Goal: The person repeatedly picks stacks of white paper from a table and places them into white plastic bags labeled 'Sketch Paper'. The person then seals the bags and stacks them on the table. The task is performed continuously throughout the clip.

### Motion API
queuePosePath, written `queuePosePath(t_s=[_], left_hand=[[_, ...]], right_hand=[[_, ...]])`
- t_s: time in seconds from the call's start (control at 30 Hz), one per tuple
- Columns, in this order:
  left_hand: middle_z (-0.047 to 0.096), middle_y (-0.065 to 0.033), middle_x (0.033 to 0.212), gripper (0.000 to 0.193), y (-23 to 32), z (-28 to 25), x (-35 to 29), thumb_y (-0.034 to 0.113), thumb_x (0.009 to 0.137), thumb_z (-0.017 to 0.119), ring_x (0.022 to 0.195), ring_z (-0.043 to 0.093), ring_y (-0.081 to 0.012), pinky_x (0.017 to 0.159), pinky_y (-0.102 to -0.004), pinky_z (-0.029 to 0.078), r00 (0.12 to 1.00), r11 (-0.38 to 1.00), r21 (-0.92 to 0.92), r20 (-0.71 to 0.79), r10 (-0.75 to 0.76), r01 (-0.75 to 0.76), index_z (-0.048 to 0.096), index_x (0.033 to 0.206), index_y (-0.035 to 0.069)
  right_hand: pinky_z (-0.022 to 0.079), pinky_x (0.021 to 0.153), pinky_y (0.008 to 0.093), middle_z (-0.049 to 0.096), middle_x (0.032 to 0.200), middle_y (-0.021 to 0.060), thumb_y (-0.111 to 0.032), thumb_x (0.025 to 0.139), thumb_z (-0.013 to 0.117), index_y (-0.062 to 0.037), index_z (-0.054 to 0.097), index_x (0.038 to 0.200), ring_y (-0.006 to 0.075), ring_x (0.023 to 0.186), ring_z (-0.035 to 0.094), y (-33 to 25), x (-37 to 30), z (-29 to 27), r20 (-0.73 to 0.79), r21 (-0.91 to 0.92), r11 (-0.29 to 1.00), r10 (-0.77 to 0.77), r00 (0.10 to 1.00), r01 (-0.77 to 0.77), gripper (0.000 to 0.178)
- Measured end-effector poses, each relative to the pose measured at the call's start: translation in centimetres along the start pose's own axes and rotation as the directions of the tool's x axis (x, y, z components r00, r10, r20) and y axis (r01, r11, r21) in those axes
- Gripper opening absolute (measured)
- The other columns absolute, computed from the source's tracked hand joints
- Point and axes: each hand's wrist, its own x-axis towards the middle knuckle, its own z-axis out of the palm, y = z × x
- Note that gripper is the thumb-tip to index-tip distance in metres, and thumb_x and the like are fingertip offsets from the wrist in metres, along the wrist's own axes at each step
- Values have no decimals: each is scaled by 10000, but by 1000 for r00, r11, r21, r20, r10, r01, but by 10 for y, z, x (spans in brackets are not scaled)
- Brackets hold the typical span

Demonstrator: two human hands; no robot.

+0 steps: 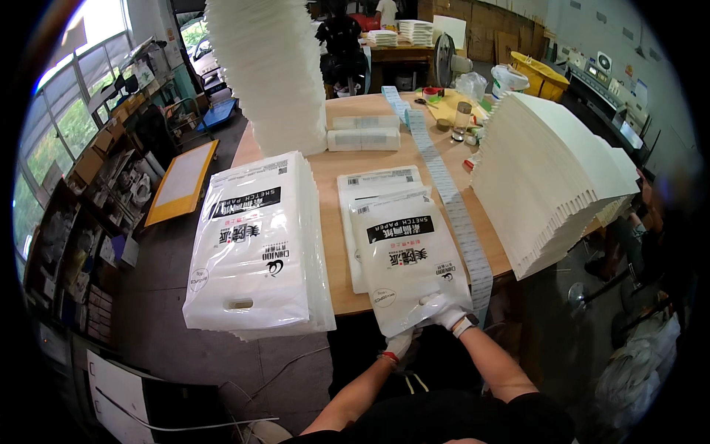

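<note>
A white plastic packet (pixel 410 259) with black print lies tilted at the near edge of the table, its near end lifted. My right hand (pixel 446 314), in a white glove, grips its near right corner, fingers over the top. Lower down, my gloved left hand (pixel 400 345) holds the same near edge, its fingers partly hidden beneath. Under the packet's left side shows another similar packet (pixel 347 222), flat on the table. A thick stack of such packets (pixel 255 240) with a handle slot stands to the left.
A tall stack of white paper (pixel 266 74) rises behind the left packets. Another large paper stack (pixel 536 177) stands at right. Between them run a long label strip (pixel 446 174) and two wrapped bundles (pixel 362 140). A glass jar (pixel 461 120) sits farther back. Another person (pixel 342 44) is beyond.
</note>
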Motion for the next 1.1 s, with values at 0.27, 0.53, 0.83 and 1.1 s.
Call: queuePosePath(t_s=[0.27, 0.53, 0.83, 1.1], left_hand=[[561, -135, 920, 325, 61, 30, -42, 205, 839, 558, 882, 562, -204, 710, -322, 495, 775, 983, 132, -606, 179, -124, 442, 1083, 24], [517, -149, 793, 163, 56, -44, -98, -78, 706, 499, 654, 554, -299, 602, -346, 462, 770, 477, 794, -19, 638, -376, 514, 858, -21], [513, -94, 618, 204, 131, 24, -96, 100, 753, 629, 557, 552, -224, 520, -328, 449, 859, 355, 820, 285, 426, -449, 563, 924, 11], [436, 6, 564, 230, 101, 161, 42, 277, 829, 588, 488, 431, -92, 462, -268, 389, 876, 898, 314, 273, -397, 309, 536, 798, 55]], right_hand=[[440, 812, 433, 606, 917, 131, -285, 756, 585, -96, 617, 944, 326, 900, 554, 9, -38, -4, -227, -83, 989, 100, 969, -122, 269], [483, 694, 332, 634, 796, 110, -273, 740, 633, -87, 620, 813, 242, 755, 609, 23, -140, -42, 181, 507, 715, 458, 871, -481, 200], [409, 622, 345, 562, 735, 140, -288, 696, 674, -62, 481, 812, 275, 698, 536, 138, -154, -15, 193, 412, 319, 885, 424, -854, 319], [477, 664, 246, 637, 816, 72, -41, 811, 537, -7, 604, 956, 117, 736, 605, 92, -147, -92, 21, 660, 456, 783, 622, -597, 163]])
